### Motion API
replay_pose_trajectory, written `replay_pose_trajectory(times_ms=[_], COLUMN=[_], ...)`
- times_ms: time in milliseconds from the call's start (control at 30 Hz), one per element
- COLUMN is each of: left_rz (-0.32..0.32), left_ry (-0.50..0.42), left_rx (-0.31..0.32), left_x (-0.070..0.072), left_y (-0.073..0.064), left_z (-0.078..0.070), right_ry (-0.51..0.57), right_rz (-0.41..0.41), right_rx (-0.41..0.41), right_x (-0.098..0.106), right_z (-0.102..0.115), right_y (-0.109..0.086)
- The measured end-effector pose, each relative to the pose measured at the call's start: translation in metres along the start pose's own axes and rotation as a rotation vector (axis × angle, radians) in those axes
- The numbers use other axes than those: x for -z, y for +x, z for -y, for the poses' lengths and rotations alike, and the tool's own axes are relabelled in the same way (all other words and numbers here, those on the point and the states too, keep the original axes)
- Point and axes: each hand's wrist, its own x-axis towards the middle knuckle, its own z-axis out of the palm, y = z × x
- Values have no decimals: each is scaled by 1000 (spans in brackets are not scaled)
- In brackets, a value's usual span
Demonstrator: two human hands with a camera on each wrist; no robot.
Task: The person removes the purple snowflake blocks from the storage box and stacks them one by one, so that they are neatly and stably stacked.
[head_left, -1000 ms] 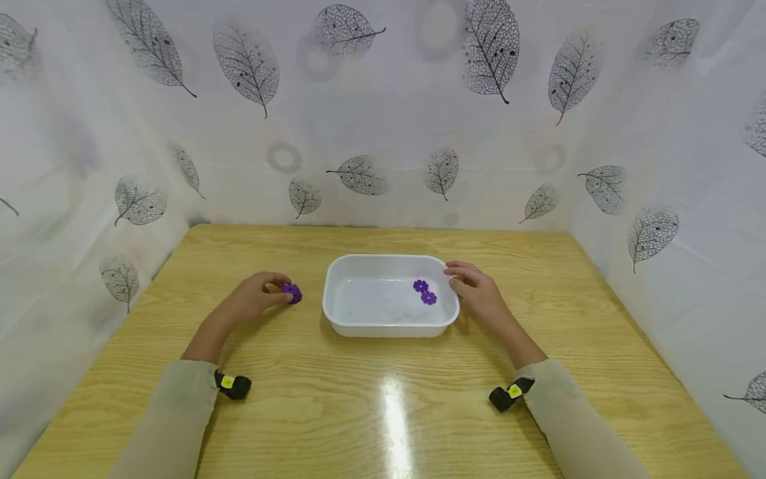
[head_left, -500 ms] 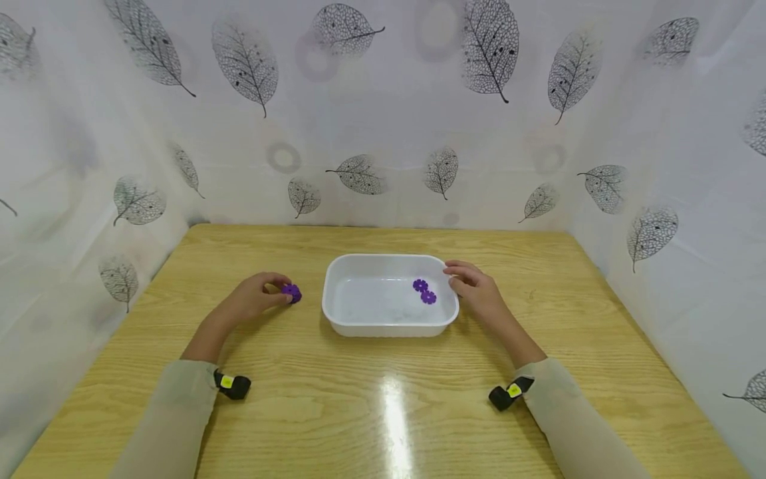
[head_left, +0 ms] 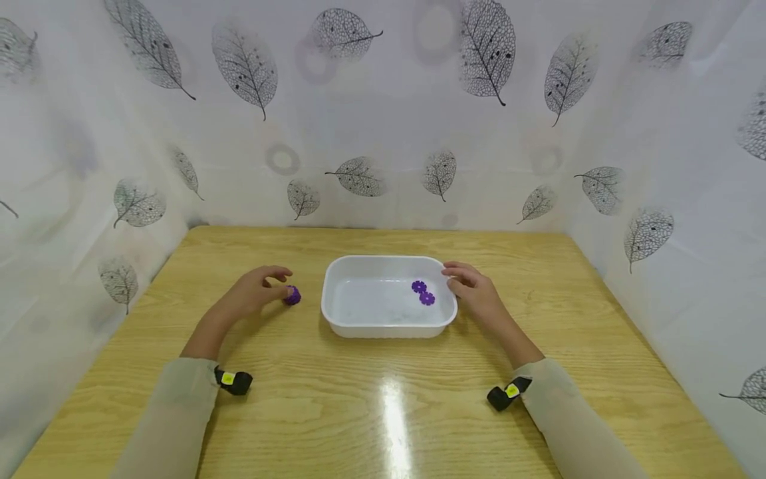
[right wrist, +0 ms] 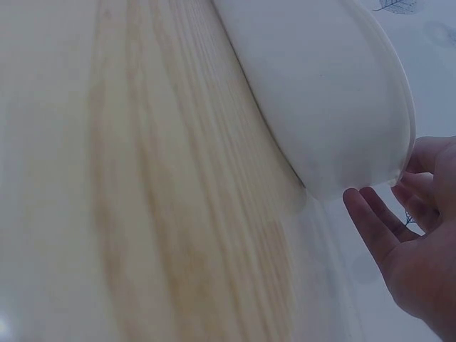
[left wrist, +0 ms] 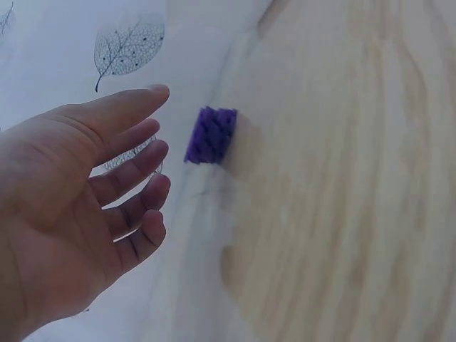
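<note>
A stack of purple flower-shaped discs (head_left: 292, 295) stands on the table at the left; its ridged side shows as a purple block (left wrist: 211, 135) in the left wrist view. My left hand (head_left: 258, 290) is beside it with spread fingers, and the left wrist view shows a gap between fingertips and stack. The white plastic basin (head_left: 389, 330) sits in the middle. At its right end my right hand (head_left: 477, 293) holds the rim, some fingertips against the outer wall (right wrist: 335, 107). Inside the basin, toward the right, lie two purple flower-shaped discs (head_left: 427, 299).
The wooden table (head_left: 323, 412) reaches to a white leaf-patterned curtain (head_left: 383, 120) at the back and on both sides. A black wrist camera is strapped on each sleeve, left (head_left: 241, 383) and right (head_left: 498, 398).
My left hand has let go of the purple stack, its fingers opening and drawing slightly back to the left. The right hand keeps its place on the basin.
</note>
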Motion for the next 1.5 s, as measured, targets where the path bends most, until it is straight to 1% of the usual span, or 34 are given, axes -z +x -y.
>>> replay_pose_trajectory(times_ms=[200, 333, 467, 600, 767, 933, 1067, 1333, 1500], left_rz=[4, 6, 17, 35, 71, 100, 132, 213, 227], left_ry=[-23, -11, -18, -31, -26, -20, -19, -24, 0], left_rx=[-24, -48, -89, -147, -203, -228, -246, -269, -257], left_x=[-1, -4, -8, -16, -30, -46, -60, -93, -111], left_y=[12, 22, 31, 42, 55, 67, 77, 92, 101], left_z=[-20, -36, -56, -74, -97, -120, -133, -150, -154], right_ry=[-2, -7, -4, -2, 0, 0, 5, 9, 17], right_rz=[-7, -10, -7, -1, 4, -5, -10, -11, -10], right_rx=[-4, -6, -11, -12, -13, -22, -27, -25, -32], right_x=[-1, -2, -1, -1, 0, 0, 0, 0, 0], right_z=[-1, -1, -2, -2, -3, -3, -2, -1, -2], right_y=[0, 0, 0, 1, 1, 1, 2, 3, 4])
